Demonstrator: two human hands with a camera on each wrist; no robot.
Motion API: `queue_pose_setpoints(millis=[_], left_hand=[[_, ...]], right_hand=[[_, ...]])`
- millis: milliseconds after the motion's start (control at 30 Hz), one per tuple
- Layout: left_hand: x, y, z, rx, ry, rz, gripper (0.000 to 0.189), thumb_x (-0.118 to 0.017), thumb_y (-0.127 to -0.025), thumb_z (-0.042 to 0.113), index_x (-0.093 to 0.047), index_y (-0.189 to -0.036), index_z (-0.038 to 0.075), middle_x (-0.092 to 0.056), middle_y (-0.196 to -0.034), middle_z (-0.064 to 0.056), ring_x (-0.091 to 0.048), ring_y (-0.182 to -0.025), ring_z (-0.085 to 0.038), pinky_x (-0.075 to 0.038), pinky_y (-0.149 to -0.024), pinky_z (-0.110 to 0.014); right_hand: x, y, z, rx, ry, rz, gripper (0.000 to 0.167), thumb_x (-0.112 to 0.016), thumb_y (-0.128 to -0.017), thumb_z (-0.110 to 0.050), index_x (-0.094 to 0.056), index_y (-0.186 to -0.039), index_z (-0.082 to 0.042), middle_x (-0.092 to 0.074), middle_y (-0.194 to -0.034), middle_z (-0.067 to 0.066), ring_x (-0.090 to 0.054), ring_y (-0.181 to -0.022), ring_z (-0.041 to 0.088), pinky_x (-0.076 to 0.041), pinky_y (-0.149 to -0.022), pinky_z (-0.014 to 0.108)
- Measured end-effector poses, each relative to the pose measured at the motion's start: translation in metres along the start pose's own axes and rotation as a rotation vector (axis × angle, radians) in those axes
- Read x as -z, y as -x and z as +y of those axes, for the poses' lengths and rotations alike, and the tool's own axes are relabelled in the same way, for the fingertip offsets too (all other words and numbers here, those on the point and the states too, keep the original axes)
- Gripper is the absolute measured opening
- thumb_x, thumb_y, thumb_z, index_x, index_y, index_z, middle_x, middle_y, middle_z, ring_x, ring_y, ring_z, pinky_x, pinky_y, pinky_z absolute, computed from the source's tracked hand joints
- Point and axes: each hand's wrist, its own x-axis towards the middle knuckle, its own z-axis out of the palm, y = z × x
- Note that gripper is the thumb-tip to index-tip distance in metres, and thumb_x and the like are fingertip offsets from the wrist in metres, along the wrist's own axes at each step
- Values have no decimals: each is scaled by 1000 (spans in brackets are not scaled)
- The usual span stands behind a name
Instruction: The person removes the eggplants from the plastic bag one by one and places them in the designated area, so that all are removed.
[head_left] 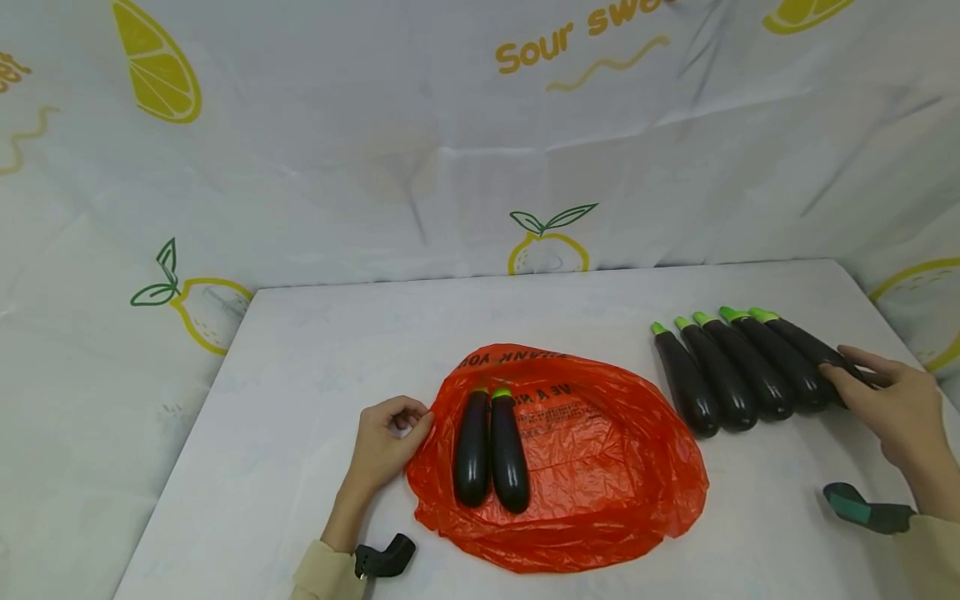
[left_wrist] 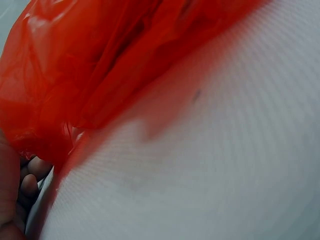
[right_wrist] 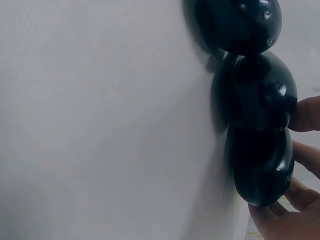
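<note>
Eggplants (head_left: 742, 367) in the head view: two lie inside the open red bag (head_left: 585, 546), five in a row on the table (head_left: 300, 400) beside it. My hands are well apart, my left hand (head_left: 386, 442) pinching the bag's left edge, my right hand (head_left: 892, 400) gripping the rightmost eggplant (head_left: 808, 342). In the left wrist view, red plastic meets my curled fingers (left_wrist: 30, 185). In the right wrist view, that eggplant touches its neighbour.

The right hand (head_left: 896, 404) hides part of the rightmost eggplant (head_left: 804, 339); fine print (head_left: 557, 418) on the red bag (head_left: 592, 487) (below larger lettering (head_left: 557, 390)) is too small to read.
</note>
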Motion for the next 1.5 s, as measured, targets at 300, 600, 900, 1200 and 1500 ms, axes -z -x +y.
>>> queue_pose_setpoints(millis=[300, 600, 900, 1200, 1500], left_hand=[[0, 0, 0, 13, -9, -2, 3, -77, -86, 10, -75, -85, 11, -68, -73, 3, -53, -68, -6, -47, -63, -21], [1, 0, 0, 8, -2, -2, 5, -77, -87, 13, -75, -87, 8, -69, -74, 2, -53, -69, -8, -48, -64, -21], [0, 0, -1, -3, 3, 1, 5, -78, -87, 12, -75, -87, 8, -70, -74, 1, -53, -69, -8, -48, -64, -21], [0, 0, -1, -2, 14, -7, 7, -76, -88, 12, -76, -89, 5, -70, -74, 0, -53, -69, -8, -48, -64, -21], [0, 0, 0, 2, 7, -4, 6, -77, -87, 11, -75, -87, 6, -69, -74, 1, -53, -68, -8, -48, -64, -21]], right_hand=[[-2, 7, -6, 26, 1, 92, 56, -54, -100, -24, -45, -147, 6, -38, -155, 37, -40, -138, 55, -45, -84, 5], [-6, 15, -14, 59, -31, 184, 52, -55, -101, -24, -50, -146, 2, -40, -159, 27, -43, -147, 35, -27, -127, 40], [-7, 32, -29, 229, -181, 166, 53, -69, -95, -26, -59, -139, 2, -41, -104, -42, -40, -92, -24, -34, -81, -8], [-18, 53, -56, 303, -246, 96, 50, -75, -92, -23, -64, -137, -6, -49, -106, -40, -49, -92, -24, -38, -80, -6], [-29, 72, -81, 424, -221, 70, 50, -79, -89, -19, -65, -132, 1, -50, -105, -43, -50, -94, -25, -39, -81, -7]])
